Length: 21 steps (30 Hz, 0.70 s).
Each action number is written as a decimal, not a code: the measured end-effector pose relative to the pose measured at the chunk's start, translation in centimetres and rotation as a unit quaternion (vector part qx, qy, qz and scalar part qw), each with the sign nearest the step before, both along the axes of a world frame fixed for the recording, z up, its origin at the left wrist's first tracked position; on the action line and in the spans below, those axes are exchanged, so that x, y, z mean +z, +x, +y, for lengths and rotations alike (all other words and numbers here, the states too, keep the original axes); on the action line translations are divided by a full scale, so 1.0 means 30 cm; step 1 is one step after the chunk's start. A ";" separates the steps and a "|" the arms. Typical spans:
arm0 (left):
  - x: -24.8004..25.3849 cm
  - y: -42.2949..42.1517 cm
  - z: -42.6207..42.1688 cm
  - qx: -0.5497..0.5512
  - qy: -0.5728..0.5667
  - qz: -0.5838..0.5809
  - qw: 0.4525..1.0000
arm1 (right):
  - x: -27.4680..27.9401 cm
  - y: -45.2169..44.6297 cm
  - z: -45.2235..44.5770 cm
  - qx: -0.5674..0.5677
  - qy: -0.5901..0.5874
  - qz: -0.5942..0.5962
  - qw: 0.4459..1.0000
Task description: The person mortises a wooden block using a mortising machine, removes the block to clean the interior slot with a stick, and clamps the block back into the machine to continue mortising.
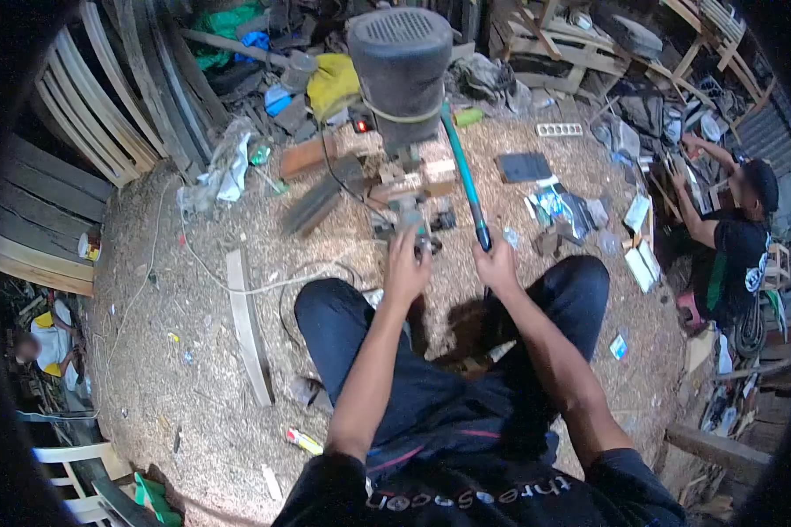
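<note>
A bench machine like a drill press or mortiser stands in front of me, with a dark motor housing [400,66] on top. My right hand [498,265] is wrapped round the lower end of its long teal lever [462,167]. At the machine's base, my left hand [405,265] has its fingers curled on a small dark part, perhaps a knob; its exact form is hidden. Wooden blocks [439,176] sit around the base, just beyond both hands. A dark board [323,198] lies to the left of the machine.
Wood shavings cover the ground. A curved wooden slat [249,327] lies left of my knee, near a pale cord [264,290]. To the right are a power strip [559,130] and plastic packets [561,209]. A co-worker [731,233] sits at far right; another person [53,342] is at far left.
</note>
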State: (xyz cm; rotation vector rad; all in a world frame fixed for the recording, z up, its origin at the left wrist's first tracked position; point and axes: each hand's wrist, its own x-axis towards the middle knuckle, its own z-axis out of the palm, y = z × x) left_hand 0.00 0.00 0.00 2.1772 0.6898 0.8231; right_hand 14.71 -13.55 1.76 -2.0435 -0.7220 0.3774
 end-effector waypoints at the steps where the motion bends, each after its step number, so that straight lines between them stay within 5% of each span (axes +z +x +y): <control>1: 0.037 0.018 0.034 0.004 0.035 0.001 0.999 | -0.014 0.021 0.047 -0.001 0.026 -0.015 1.000; 3: -0.014 -0.021 -0.138 0.010 -0.037 0.011 0.999 | -0.071 -0.004 -0.109 -0.006 -0.005 -0.014 1.000; 11: -0.048 0.000 -0.067 -0.012 -0.036 0.010 0.999 | -0.131 0.012 -0.009 -0.031 0.004 0.006 0.999; 21: -0.055 -0.039 -0.042 0.002 -0.027 -0.010 1.000 | -0.010 0.061 -0.004 0.012 0.022 -0.007 1.000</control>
